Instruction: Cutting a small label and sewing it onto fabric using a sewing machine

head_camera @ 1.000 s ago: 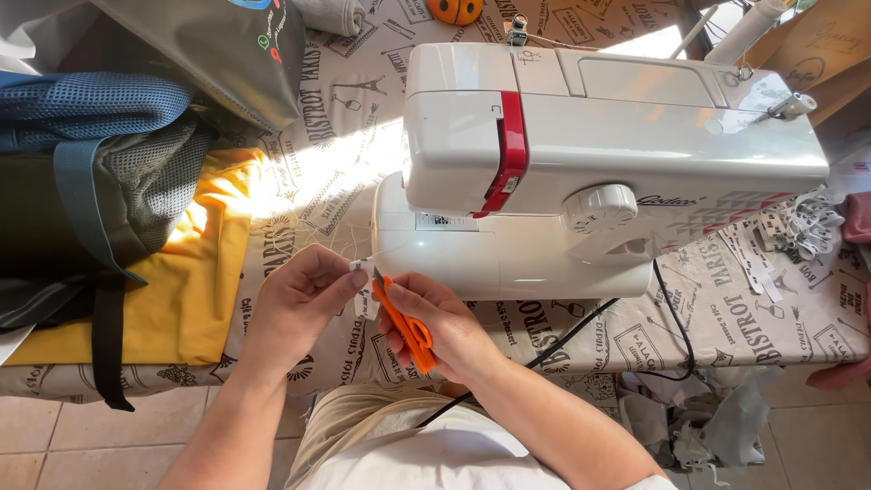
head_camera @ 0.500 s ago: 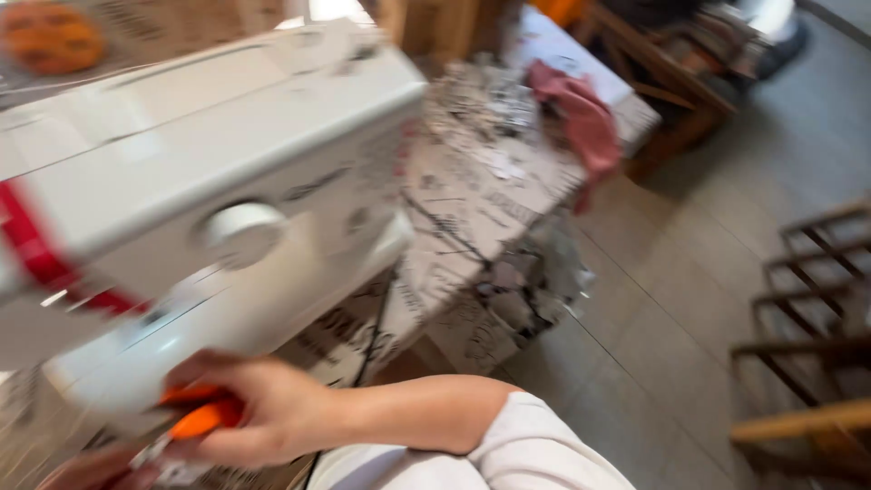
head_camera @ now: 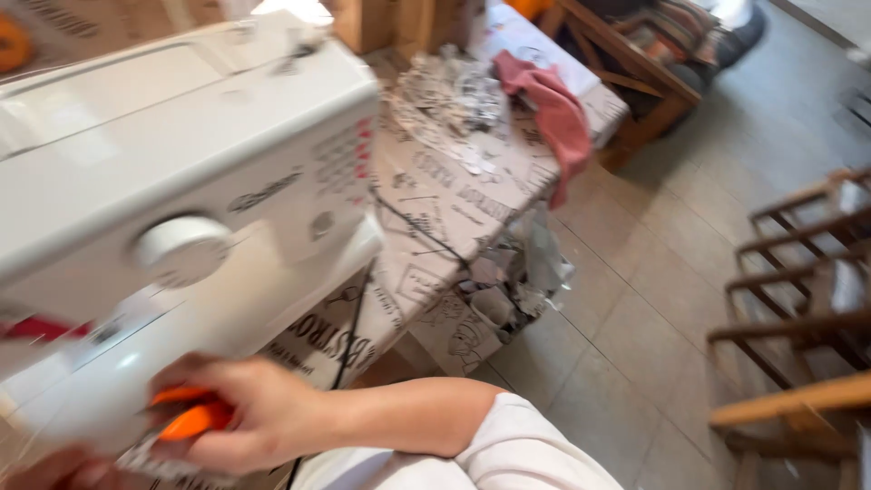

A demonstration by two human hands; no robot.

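Note:
My right hand (head_camera: 245, 413) is closed around orange-handled scissors (head_camera: 190, 419) at the front of a white sewing machine (head_camera: 172, 200), which stands on a table with a printed cloth (head_camera: 435, 195). Only a blurred bit of my left hand (head_camera: 45, 470) shows at the bottom left corner, close to the scissors; what it holds cannot be made out. The whole view is tilted and motion-blurred.
A black cable (head_camera: 363, 299) runs from the machine over the table's edge. A pink cloth (head_camera: 553, 109) and fabric scraps (head_camera: 454, 91) lie at the table's far end. Wooden chairs (head_camera: 798, 299) stand on the tiled floor (head_camera: 635, 299) to the right.
The view has swung away to the right, from looking down at both hands to the table's right end and the floor. My right hand still grips the scissors.

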